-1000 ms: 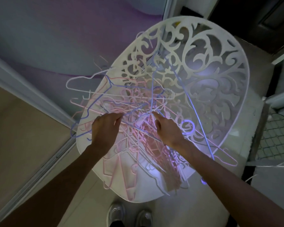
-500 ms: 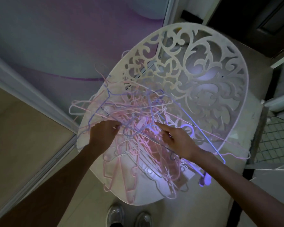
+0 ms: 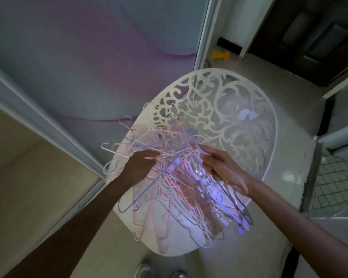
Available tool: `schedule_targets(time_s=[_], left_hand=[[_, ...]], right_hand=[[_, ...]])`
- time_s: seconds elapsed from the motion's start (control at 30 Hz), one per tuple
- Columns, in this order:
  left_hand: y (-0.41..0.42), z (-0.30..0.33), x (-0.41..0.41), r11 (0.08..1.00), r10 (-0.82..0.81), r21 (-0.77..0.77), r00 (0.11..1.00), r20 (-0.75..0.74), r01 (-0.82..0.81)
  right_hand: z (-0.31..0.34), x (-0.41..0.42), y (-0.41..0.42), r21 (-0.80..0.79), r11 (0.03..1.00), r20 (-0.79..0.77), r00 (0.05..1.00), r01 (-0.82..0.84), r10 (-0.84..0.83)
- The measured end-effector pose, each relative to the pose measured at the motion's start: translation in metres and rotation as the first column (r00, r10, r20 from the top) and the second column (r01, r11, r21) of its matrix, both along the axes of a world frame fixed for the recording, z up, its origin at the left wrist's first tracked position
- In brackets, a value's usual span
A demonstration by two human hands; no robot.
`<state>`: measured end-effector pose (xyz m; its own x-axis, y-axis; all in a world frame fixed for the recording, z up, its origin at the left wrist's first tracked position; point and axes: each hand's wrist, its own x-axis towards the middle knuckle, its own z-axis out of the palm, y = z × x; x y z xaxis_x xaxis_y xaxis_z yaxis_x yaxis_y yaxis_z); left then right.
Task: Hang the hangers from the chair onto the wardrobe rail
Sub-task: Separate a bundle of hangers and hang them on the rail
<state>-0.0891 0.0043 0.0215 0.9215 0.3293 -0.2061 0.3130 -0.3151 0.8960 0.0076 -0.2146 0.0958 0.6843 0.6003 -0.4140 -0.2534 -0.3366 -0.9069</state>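
a pale wardrobe door with a purple wave pattern fills the upper left, its frame running down toward the tiled floor. beside it stands a white chair with a scrollwork cut-out back, seen from above. on its seat lies a tangled heap of thin pink, white and blue hangers, some hooks and shoulders sticking out past the seat's left and front edges. a person's left hand reaches into the left side of the heap, its fingers curled around several hanger wires. the right hand is at the heap's right side, palm turned inward, fingers loosely spread and fairly straight, touching the wires; whether any wire is pinched there cannot be told. the toes of two grey shoes show at the bottom edge, just in front of the chair. a small yellow object lies on the floor near a dark door.
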Motion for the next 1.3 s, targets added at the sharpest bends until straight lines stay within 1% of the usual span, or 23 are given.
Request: schedule_targets(time_s=[0.07, 0.13, 0.17, 0.23, 0.3, 0.33, 0.4, 0.43, 0.5, 0.53, 0.57, 0.67, 0.73, 0.8, 0.87, 0.9, 0.97, 1.03, 1.1, 1.13, 1.2, 1.23, 1.3], left_hand=[[-0.006, 0.035, 0.001, 0.992, -0.038, -0.122, 0.999, -0.026, 0.034], [-0.019, 0.070, 0.000, 0.968, -0.198, -0.180, 0.974, -0.113, 0.176], [-0.029, 0.089, -0.001, 0.934, -0.321, -0.216, 0.934, -0.154, 0.285], [-0.051, 0.117, -0.008, 0.824, -0.540, -0.339, 0.809, -0.232, 0.453], [-0.070, 0.124, -0.014, 0.748, -0.638, -0.446, 0.718, -0.278, 0.491], [-0.078, 0.124, -0.016, 0.753, -0.633, -0.446, 0.718, -0.290, 0.484], [-0.089, 0.111, -0.018, 0.835, -0.524, -0.369, 0.794, -0.308, 0.408], [-0.092, 0.106, -0.021, 0.888, -0.435, -0.298, 0.848, -0.302, 0.349], [-0.093, 0.098, -0.025, 0.947, -0.319, -0.054, 0.906, -0.279, 0.317], [-0.091, 0.097, -0.029, 0.943, -0.302, 0.061, 0.918, -0.258, 0.328], [-0.090, 0.098, -0.033, 0.936, -0.298, 0.123, 0.927, -0.229, 0.331], [-0.083, 0.107, -0.045, 0.954, -0.255, 0.129, 0.960, -0.115, 0.269], [-0.075, 0.109, -0.052, 0.986, -0.105, 0.131, 0.994, -0.027, 0.108], [-0.064, 0.116, -0.056, 0.985, 0.159, -0.071, 0.987, 0.041, -0.155], [-0.049, 0.121, -0.059, 0.896, 0.345, -0.281, 0.938, -0.048, -0.344], [-0.042, 0.124, -0.061, 0.848, 0.352, -0.379, 0.928, -0.121, -0.370], [-0.035, 0.130, -0.065, 0.766, 0.251, -0.545, 0.939, -0.233, -0.340], [-0.030, 0.127, -0.068, 0.722, 0.198, -0.609, 0.941, -0.274, -0.329], [-0.022, 0.121, -0.070, 0.678, 0.200, -0.651, 0.937, -0.285, -0.342], [-0.018, 0.117, -0.070, 0.658, 0.193, -0.671, 0.937, -0.291, -0.343], [-0.014, 0.110, -0.072, 0.670, 0.183, -0.652, 0.930, -0.319, -0.356], [-0.012, 0.103, -0.072, 0.671, 0.229, -0.623, 0.912, -0.341, -0.402], [-0.004, 0.091, -0.074, 0.581, 0.432, -0.560, 0.807, -0.403, -0.590]], right_hand=[[0.023, 0.008, -0.003, 0.059, 0.998, -0.157, 0.987, -0.012, 0.021], [0.037, 0.014, -0.002, 0.157, 0.988, -0.296, 0.954, 0.009, 0.039], [0.042, 0.015, 0.000, 0.195, 0.979, -0.346, 0.938, 0.052, 0.019], [0.044, 0.012, 0.012, 0.214, 0.962, -0.424, 0.903, 0.167, -0.063], [0.038, 0.006, 0.026, 0.223, 0.930, -0.521, 0.842, 0.291, -0.138], [0.036, 0.001, 0.032, 0.222, 0.914, -0.560, 0.812, 0.339, -0.165], [0.034, -0.006, 0.038, 0.195, 0.898, -0.584, 0.782, 0.394, -0.216], [0.034, -0.010, 0.040, 0.188, 0.896, -0.587, 0.777, 0.403, -0.226], [0.035, -0.017, 0.045, 0.195, 0.900, -0.586, 0.782, 0.391, -0.213], [0.037, -0.020, 0.047, 0.196, 0.911, -0.560, 0.805, 0.362, -0.199], [0.039, -0.023, 0.047, 0.188, 0.930, -0.510, 0.840, 0.316, -0.182], [0.042, -0.027, 0.042, 0.095, 0.976, -0.350, 0.925, 0.196, -0.151], [0.042, -0.030, 0.038, 0.050, 0.986, -0.315, 0.939, 0.160, -0.136], [0.041, -0.033, 0.034, 0.068, 0.983, -0.318, 0.937, 0.173, -0.143], [0.043, -0.040, 0.036, 0.086, 0.982, -0.313, 0.940, 0.170, -0.135], [0.046, -0.046, 0.040, 0.079, 0.987, -0.296, 0.949, 0.139, -0.110], [0.049, -0.063, 0.053, 0.040, 0.998, -0.249, 0.968, 0.044, -0.032], [0.046, -0.082, 0.068, -0.016, 0.997, -0.180, 0.981, -0.074, 0.070], [0.035, -0.095, 0.080, -0.124, 0.974, 0.018, 0.982, -0.187, 0.191], [0.028, -0.099, 0.084, -0.210, 0.947, 0.169, 0.945, -0.243, 0.280], [0.016, -0.105, 0.087, -0.420, 0.850, 0.431, 0.755, -0.318, 0.495], [0.009, -0.108, 0.091, -0.468, 0.820, 0.488, 0.678, -0.329, 0.550], [-0.003, -0.115, 0.099, -0.444, 0.816, 0.524, 0.631, -0.370, 0.571]])
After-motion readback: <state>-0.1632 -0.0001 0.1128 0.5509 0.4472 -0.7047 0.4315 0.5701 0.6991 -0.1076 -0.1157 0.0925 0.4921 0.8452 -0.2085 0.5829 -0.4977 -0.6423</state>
